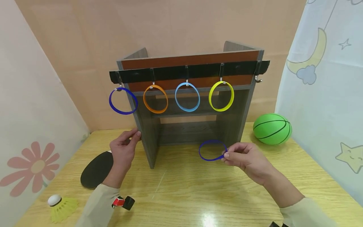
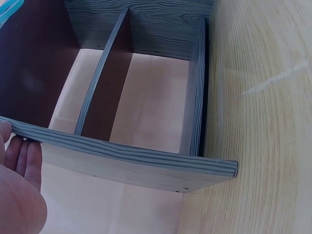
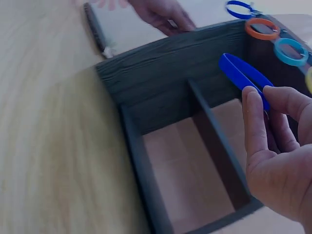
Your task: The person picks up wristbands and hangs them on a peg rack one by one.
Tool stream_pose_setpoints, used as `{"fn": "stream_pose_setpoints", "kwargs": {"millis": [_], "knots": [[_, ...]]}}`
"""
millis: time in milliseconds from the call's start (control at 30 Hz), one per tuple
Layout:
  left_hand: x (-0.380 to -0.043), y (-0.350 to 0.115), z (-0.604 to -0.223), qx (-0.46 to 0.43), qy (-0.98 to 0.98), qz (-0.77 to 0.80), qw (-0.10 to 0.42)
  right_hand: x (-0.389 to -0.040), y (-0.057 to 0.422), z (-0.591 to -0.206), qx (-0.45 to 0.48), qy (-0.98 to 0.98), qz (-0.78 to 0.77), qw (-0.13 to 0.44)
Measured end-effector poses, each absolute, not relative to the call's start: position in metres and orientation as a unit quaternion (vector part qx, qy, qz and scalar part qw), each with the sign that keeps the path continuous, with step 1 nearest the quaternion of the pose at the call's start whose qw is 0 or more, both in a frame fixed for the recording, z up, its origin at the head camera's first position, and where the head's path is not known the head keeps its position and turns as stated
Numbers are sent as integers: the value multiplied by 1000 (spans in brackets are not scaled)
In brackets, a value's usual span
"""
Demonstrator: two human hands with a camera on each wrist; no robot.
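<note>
My right hand (image 1: 246, 159) pinches a dark blue wristband (image 1: 212, 150) between thumb and fingertips, in front of the lower part of a small grey wooden shelf (image 1: 147, 138). The band's loop sticks out to the left of the fingers. My left hand (image 1: 124, 151) holds the shelf's left side panel, thumb at the front edge and fingers on the outer face. Along the shelf's black strip (image 1: 170, 73), hooks carry another dark blue band (image 1: 123, 113), an orange band (image 1: 156, 112), a light blue band (image 1: 187, 109) and a yellow band (image 1: 221, 110). The rightmost hook (image 1: 258, 79) is bare.
A green ball (image 1: 272, 129) sits right of the shelf. On the left lie a black table tennis paddle (image 1: 96, 170), partly behind the left forearm, and a yellow shuttlecock (image 1: 63, 208). Cloth-covered walls stand behind and on both sides of the wooden table (image 1: 181, 195).
</note>
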State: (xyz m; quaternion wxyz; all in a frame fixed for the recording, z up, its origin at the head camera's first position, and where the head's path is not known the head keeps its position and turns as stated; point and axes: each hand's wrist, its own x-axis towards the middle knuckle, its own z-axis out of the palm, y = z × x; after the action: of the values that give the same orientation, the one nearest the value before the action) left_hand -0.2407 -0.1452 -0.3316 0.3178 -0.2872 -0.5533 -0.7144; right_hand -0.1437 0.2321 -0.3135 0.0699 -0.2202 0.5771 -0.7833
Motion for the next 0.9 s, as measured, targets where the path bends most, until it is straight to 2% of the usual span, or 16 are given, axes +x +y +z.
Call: {"fn": "stream_pose_setpoints", "kwargs": {"millis": [633, 900], "knots": [[-240, -148, -332, -277, -565, -711, 313, -145, 274, -276, -355, 401, -844, 38], [-242, -147, -333, -282, -563, -709, 319, -145, 277, -255, -357, 341, -870, 5]]}}
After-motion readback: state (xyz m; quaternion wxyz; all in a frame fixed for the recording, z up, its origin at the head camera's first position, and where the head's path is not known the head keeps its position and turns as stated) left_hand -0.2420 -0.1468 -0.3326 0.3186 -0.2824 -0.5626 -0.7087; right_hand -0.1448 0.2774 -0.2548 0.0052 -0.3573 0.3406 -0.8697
